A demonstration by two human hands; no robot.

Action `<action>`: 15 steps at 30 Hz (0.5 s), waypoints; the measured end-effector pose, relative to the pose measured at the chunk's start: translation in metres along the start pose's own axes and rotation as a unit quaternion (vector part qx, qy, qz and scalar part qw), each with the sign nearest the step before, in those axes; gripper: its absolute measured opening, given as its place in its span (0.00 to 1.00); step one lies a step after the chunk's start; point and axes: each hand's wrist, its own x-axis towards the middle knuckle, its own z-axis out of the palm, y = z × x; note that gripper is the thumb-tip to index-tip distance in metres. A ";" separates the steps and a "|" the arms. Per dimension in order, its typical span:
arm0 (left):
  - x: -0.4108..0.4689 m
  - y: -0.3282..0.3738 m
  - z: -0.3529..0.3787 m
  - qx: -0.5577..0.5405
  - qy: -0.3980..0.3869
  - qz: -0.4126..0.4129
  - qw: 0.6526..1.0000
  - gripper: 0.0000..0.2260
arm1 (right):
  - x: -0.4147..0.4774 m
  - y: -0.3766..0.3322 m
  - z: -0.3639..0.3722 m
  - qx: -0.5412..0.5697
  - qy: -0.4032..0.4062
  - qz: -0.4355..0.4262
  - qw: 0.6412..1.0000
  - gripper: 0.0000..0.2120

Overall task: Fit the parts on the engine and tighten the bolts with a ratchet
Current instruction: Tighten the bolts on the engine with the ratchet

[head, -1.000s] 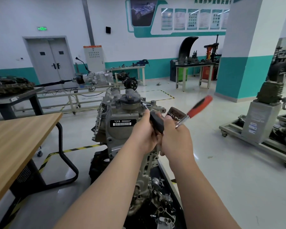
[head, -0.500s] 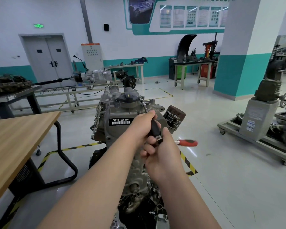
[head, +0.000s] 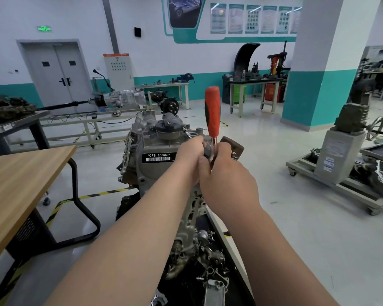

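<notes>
Head view, single frame.

The engine (head: 155,151) stands upright at centre frame, directly ahead of you. Its black label (head: 158,157), white print "*CFB 666660*", faces you. A black filler cap (head: 167,127) sits on its top face.

Both your forearms come in from the bottom edge and meet at the engine's upper right corner.

Your left hand (head: 190,155) has its fingers curled tight round the dark grip of the extension bar (head: 187,134). Only the bar's chrome far end shows past the knuckles, angled up and left toward the base of the filler cap. Whether the tip sits on a bolt cannot be told; it is too small.

Your right hand (head: 227,180) is closed round the lower end of the ratchet (head: 212,111), thumb side pressed against the left hand. The ratchet's head is hidden inside your grip. Its chrome shank rises between the two hands, and the red-and-black handle stands near vertical above them, in front of the far wall.

A dark brown oil filter (head: 236,149) sits just behind the right hand's knuckles, on the engine's right side and partly covered.

Below your wrists, loose fittings (head: 208,259) of grey metal lie piled at the engine's foot.

A wood-topped table (head: 20,180) stands at left, apart from the engine. Behind it are a gearbox (head: 119,98) on a frame and, at right, a white-and-teal pillar (head: 318,85).
</notes>
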 end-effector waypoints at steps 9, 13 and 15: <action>-0.004 0.003 -0.007 -0.070 -0.019 -0.060 0.996 0.13 | 0.010 -0.006 0.003 0.162 -0.044 0.055 0.984 0.13; -0.007 -0.008 -0.012 -0.122 -0.097 -0.060 0.986 0.21 | 0.016 -0.008 0.007 0.398 -0.042 0.194 0.895 0.18; -0.010 -0.010 -0.015 -0.110 -0.110 -0.068 0.985 0.20 | 0.015 -0.007 0.009 0.542 -0.048 0.268 0.795 0.17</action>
